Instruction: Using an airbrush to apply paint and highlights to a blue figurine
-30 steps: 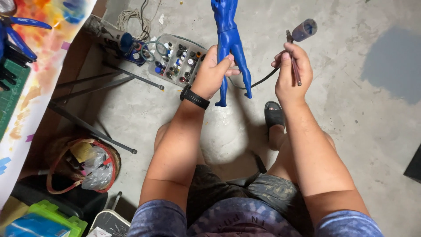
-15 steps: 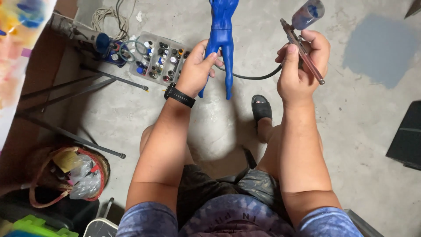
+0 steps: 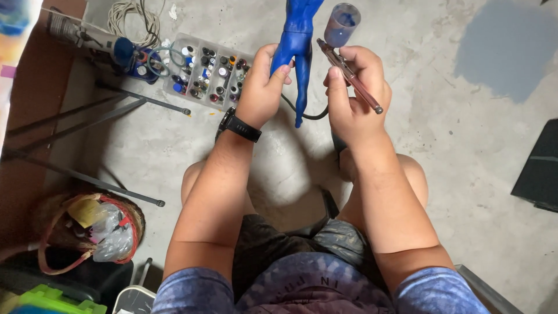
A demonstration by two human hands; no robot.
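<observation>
Figurine point(image 3: 297, 46), blue, humanoid shape, sits upright-ish in left hand point(image 3: 261, 87); fingers wrapped round its waist/upper legs, thumb pressed on the front, legs hanging free below the hand. Top of the figure runs out of frame. Black wristwatch point(image 3: 239, 126) on that wrist.

Right hand point(image 3: 354, 96) is clamped on an airbrush point(image 3: 349, 75), held like a pen: fingers closed round the brown barrel, index finger on top. Paint cup point(image 3: 342, 23) w/ blue paint sits at the front end, just beside the figurine's torso; nozzle nearly touching the figure, can't tell if contact. Black hose point(image 3: 308, 114) loops under btw the two hands.

Person is seated over a concrete floor point(image 3: 453, 151), knees apart. On floor beyond left hand: clear tray of small paint bottles point(image 3: 206, 72), coiled cord point(image 3: 136, 17) behind it. Black tripod legs point(image 3: 93, 145) to the left, basket w/ plastic bags point(image 3: 93, 229) lower left. Grey painted patch point(image 3: 505, 46) on floor at upper right.
</observation>
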